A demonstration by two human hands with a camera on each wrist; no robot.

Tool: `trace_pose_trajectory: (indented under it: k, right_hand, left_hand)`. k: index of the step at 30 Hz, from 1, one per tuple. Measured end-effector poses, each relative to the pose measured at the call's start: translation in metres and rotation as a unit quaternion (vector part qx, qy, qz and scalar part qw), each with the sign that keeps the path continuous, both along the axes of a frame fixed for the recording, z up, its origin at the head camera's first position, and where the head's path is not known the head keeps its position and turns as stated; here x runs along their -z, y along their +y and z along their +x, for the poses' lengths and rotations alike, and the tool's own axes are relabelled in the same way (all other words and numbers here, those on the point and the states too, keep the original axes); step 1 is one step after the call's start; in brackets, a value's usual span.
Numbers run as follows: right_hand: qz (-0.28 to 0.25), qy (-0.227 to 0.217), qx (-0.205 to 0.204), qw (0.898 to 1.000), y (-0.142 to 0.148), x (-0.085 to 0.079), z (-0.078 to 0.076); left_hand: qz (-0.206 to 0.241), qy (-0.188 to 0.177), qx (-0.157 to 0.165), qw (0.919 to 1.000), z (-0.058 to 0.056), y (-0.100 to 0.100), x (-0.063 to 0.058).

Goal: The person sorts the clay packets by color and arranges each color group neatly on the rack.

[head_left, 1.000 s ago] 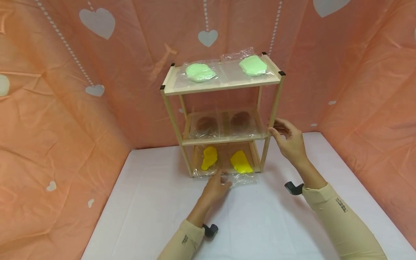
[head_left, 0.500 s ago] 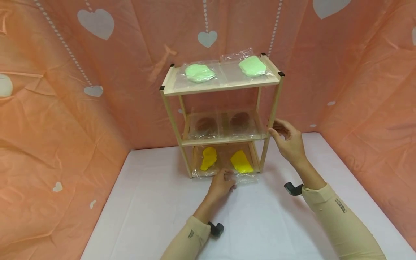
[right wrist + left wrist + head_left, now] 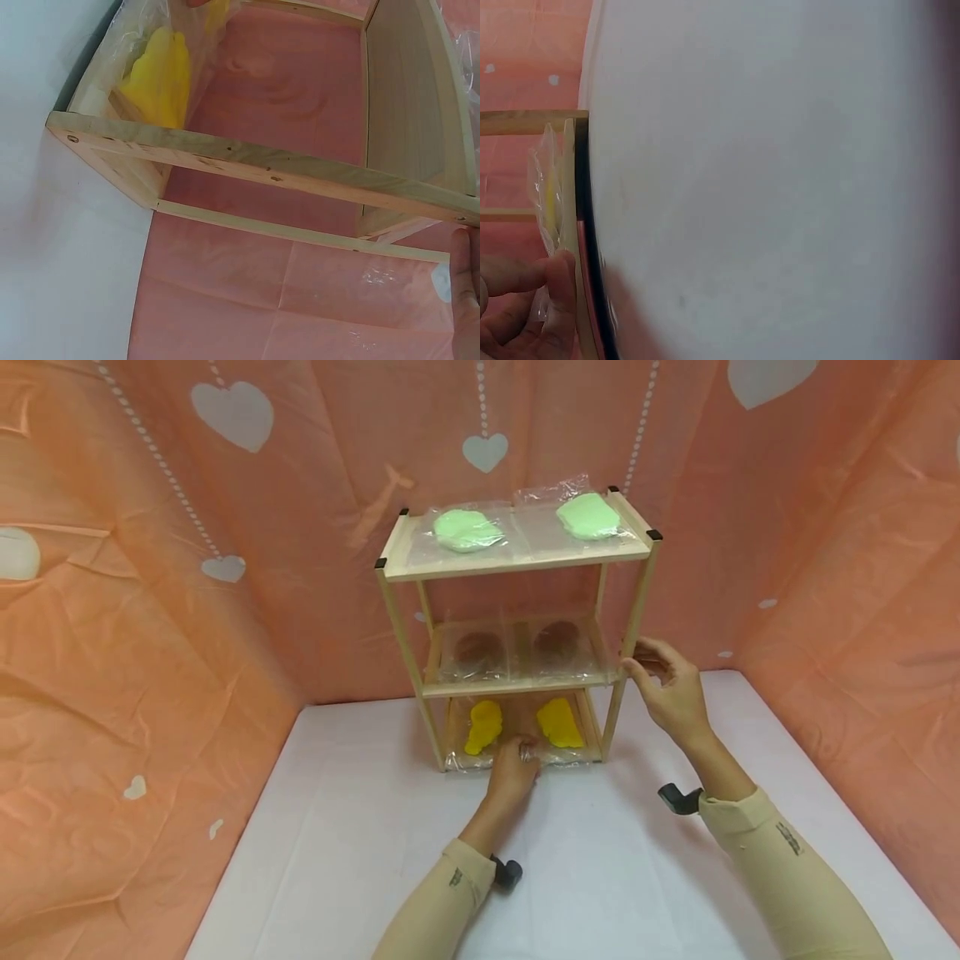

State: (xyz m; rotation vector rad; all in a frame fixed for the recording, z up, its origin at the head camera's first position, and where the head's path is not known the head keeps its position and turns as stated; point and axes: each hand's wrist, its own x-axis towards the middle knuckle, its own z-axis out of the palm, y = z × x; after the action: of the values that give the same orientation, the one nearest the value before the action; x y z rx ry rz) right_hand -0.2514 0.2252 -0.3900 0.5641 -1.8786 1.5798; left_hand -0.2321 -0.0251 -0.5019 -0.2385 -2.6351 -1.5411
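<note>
A three-tier wooden shelf (image 3: 517, 567) stands on the white table. On its bottom tier lie two clear plastic bags, each with a flat yellow lump; the left lump (image 3: 484, 727) and the right lump (image 3: 559, 723) both show. At that tier's front edge my left hand (image 3: 512, 777) pinches the edge of the right-hand plastic bag (image 3: 555, 758), its fingers curled. The left wrist view shows thumb and fingers against the bag (image 3: 544, 195). My right hand (image 3: 675, 697) grips the shelf's right front post (image 3: 640, 602) near the middle tier, with some fingers hidden behind it.
Bagged pale green lumps, left (image 3: 467, 531) and right (image 3: 589, 517), rest on the top tier. Dark brown bagged lumps, left (image 3: 481, 650) and right (image 3: 557, 642), lie on the middle tier. A pink curtain (image 3: 337, 610) with hearts hangs behind the white table (image 3: 360, 810).
My left hand has moved right and slightly forward, its fingers curling at the bag. The right-hand bag, which stuck out past the front edge, now lies further in. My right hand stays on the post.
</note>
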Motion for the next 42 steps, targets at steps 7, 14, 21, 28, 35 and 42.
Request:
trace_pose_trajectory:
  k: [7,14,21,28,35,42]
  right_hand:
    - [0.001,-0.001,0.001,1.0,0.0,-0.001,0.001]
    - [-0.001,-0.001,-0.001,1.0,0.0,0.0,0.002]
    - [-0.001,0.0,-0.004,1.0,0.0,0.0,0.002]
    - [-0.002,-0.001,-0.003,1.0,0.0,0.0,0.003]
    - [0.002,-0.003,0.002,1.0,0.0,0.001,0.003]
    - [0.004,-0.003,0.003,1.0,0.0,0.0,0.003]
  left_hand:
    - [-0.034,0.027,0.001,0.999,-0.003,0.002,0.0]
    - [-0.061,0.069,-0.014,0.9956,-0.007,0.003,0.003]
    - [-0.058,0.116,-0.02,0.9913,-0.011,0.001,0.008]
    - [-0.142,0.06,-0.039,0.9873,-0.003,0.002,-0.001]
    - [-0.182,0.027,-0.046,0.9819,0.0,0.004,-0.002]
    - [-0.196,0.014,-0.045,0.9794,0.003,0.005,-0.004]
